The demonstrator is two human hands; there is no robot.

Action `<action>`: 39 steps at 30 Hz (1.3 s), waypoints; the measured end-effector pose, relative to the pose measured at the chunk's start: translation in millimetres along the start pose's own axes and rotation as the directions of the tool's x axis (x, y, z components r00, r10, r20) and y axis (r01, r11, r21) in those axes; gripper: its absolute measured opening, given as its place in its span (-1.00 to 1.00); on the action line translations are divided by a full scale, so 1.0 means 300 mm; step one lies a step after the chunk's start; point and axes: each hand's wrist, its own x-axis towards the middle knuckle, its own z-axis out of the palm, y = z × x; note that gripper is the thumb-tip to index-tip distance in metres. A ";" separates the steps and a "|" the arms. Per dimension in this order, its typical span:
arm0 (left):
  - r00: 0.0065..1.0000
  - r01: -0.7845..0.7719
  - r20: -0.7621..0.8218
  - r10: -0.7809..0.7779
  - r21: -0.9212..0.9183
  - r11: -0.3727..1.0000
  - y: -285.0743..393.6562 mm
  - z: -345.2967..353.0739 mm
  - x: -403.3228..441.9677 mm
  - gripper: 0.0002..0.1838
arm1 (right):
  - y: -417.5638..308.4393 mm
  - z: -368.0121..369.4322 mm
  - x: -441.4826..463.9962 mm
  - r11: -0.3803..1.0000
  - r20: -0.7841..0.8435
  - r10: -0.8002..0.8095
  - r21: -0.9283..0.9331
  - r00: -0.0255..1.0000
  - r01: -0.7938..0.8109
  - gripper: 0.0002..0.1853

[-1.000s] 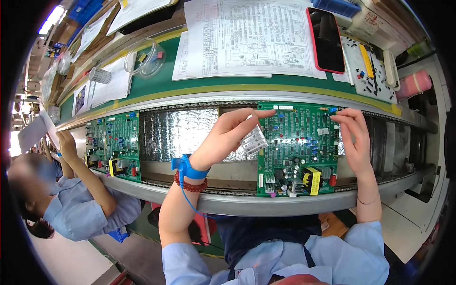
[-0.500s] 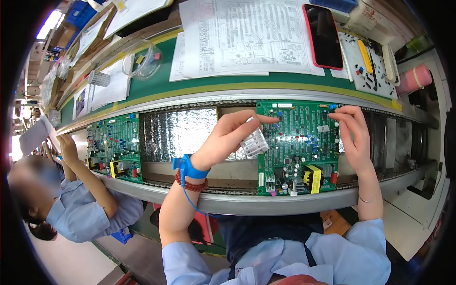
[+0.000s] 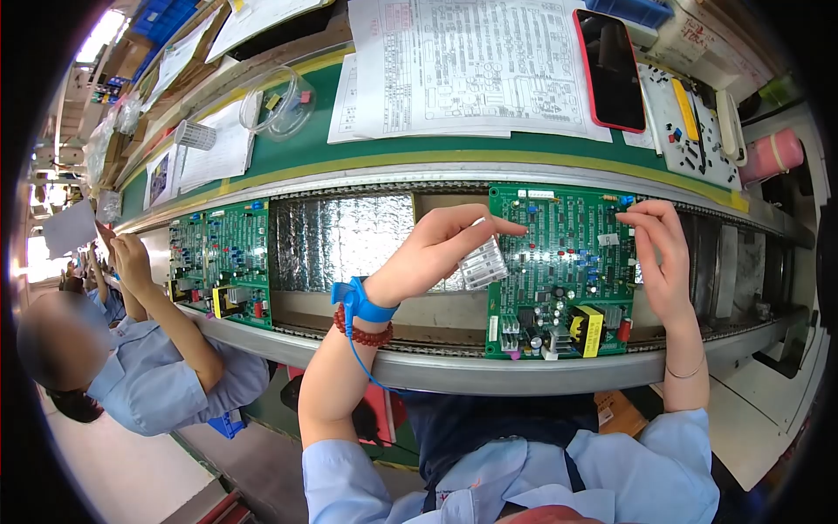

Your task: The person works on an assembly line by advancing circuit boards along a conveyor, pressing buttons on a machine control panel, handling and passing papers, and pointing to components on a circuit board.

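Note:
A green circuit board (image 3: 559,262) lies on the conveyor rails in front of me, filled with small parts, including a yellow-and-black transformer (image 3: 587,332) and a red capacitor (image 3: 624,329). My left hand (image 3: 434,249) grips a whitish piece (image 3: 483,265) marked with rows of small rectangles, over the board's left edge. Its index finger stretches out above the board. At the upper right edge, close to a blue component (image 3: 626,201), is my right hand (image 3: 661,253), fingers bent and apart; whether the fingertips touch a part cannot be made out. A small white label (image 3: 608,239) sits on the board.
Another circuit board (image 3: 223,262) is on the rails at left, beside a co-worker (image 3: 166,367) with raised hands. Behind the conveyor are printed diagrams (image 3: 471,70), a red-edged phone (image 3: 608,70), a tray of small black parts (image 3: 694,131) and a clear round container (image 3: 284,122).
The whole view has shifted slightly, so the scene appears farther right. Both my hands keep nearly the same places over the board; the left index fingertip is a little lower.

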 end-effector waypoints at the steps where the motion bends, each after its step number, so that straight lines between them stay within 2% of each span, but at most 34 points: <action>1: 1.000 0.000 0.001 0.000 -0.001 1.000 -0.008 0.000 0.003 -0.66 | -0.002 0.000 0.000 1.000 0.001 0.001 -0.005 1.000 -0.001 -0.81; 3: 0.998 -0.063 -0.017 0.063 0.025 0.998 -0.026 0.000 0.010 -0.66 | -0.005 -0.001 0.002 1.000 0.002 -0.002 -0.010 1.000 0.002 -0.81; 6: 1.000 0.016 0.000 -0.016 0.000 1.000 0.001 -0.008 -0.003 -0.66 | -0.009 -0.003 0.002 1.000 0.005 0.000 -0.014 1.000 0.000 -0.81; 9: 0.999 -0.006 -0.039 0.003 -0.062 0.998 -0.025 -0.013 -0.001 -0.65 | -0.006 -0.001 0.004 1.000 0.002 0.000 -0.014 1.000 0.000 -0.81; 11: 0.987 -0.113 -0.120 0.103 -0.078 0.991 -0.045 -0.015 0.005 -0.62 | -0.001 -0.002 0.000 1.000 0.009 0.014 -0.025 1.000 -0.014 -0.81; 14: 0.978 -0.116 -0.186 0.091 -0.124 0.986 0.003 -0.024 -0.009 -0.60 | 0.007 -0.001 0.003 0.999 0.012 0.006 -0.045 1.000 -0.005 -0.81; 18: 0.932 -0.246 -0.310 0.191 -0.149 0.958 -0.029 -0.033 -0.005 -0.62 | 0.016 0.004 0.004 0.999 0.009 -0.006 -0.034 1.000 0.006 -0.80; 24: 0.891 -0.307 -0.399 0.217 -0.178 0.935 -0.052 -0.041 -0.006 -0.65 | -0.041 0.016 0.018 1.000 0.076 -0.014 -0.007 0.997 0.015 -0.82; 26: 0.878 -0.331 -0.426 0.220 -0.208 0.920 -0.052 -0.035 -0.008 -0.68 | -0.065 0.015 0.023 0.999 0.102 -0.013 -0.036 0.995 0.017 -0.83; 28: 0.864 -0.357 -0.451 0.224 -0.233 0.905 -0.048 -0.033 -0.009 -0.70 | -0.075 0.013 0.028 0.994 0.200 -0.045 -0.092 0.979 0.064 -0.84; 32: 0.842 -0.382 -0.486 0.233 -0.234 0.894 -0.051 -0.037 -0.011 -0.70 | -0.087 0.016 0.042 0.990 0.200 -0.055 -0.115 0.978 0.080 -0.85; 36: 0.832 -0.386 -0.502 0.237 -0.217 0.896 -0.055 -0.036 -0.015 -0.70 | -0.074 0.004 0.038 0.998 0.131 -0.006 -0.066 0.991 0.015 -0.89; 39: 0.832 -0.405 -0.495 0.251 -0.232 0.884 -0.053 -0.034 -0.017 -0.69 | -0.056 -0.023 0.013 0.994 0.085 0.081 -0.074 0.993 -0.075 -0.84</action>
